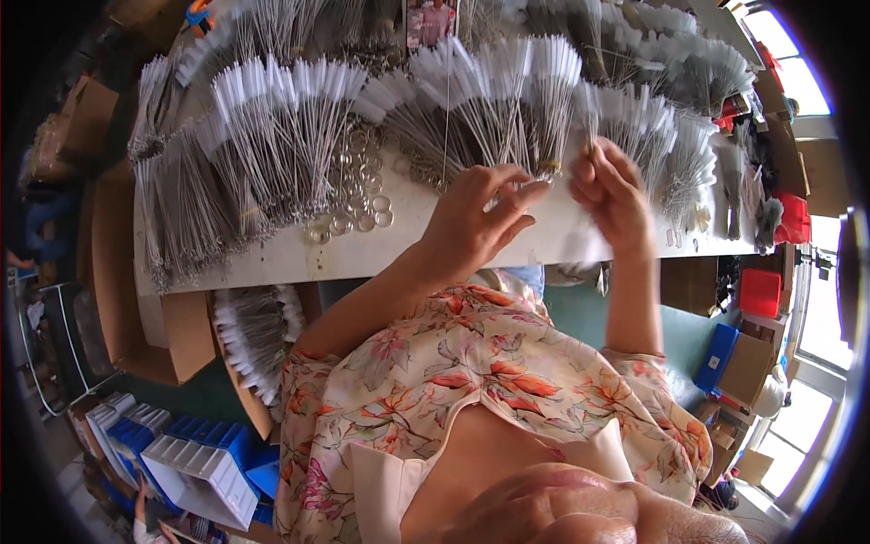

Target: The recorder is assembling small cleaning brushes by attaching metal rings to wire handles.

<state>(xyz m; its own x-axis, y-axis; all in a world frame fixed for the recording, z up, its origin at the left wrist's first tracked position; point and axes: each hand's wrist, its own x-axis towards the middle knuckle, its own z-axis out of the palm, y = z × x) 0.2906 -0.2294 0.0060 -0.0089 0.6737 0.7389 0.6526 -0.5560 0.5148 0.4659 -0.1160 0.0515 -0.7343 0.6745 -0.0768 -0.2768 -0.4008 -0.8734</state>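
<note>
My left hand point(480, 218) is over the near part of the white table, thumb and forefinger closed near a small shiny bit of metal. Whatever is in that pinch is too small to name. Just to its right, my right hand point(614, 195) is raised with curled fingers, partly smeared by motion. A thin stem shows at its fingertips; I cannot tell whether it is held. Beyond both hands stand bundles of thin wire-stemmed brushes point(507, 86) with white bristle ends pointing away. Left of my left hand lie loose metal rings point(367, 195).
More brush bundles point(281, 118) cover the table's left and far sides. A phone point(430, 23) stands at the far middle. Below the table's front edge point(362, 267) are a cardboard box point(149, 308) and a carton of brushes point(254, 340). Blue and grey bins point(199, 471) sit lower left.
</note>
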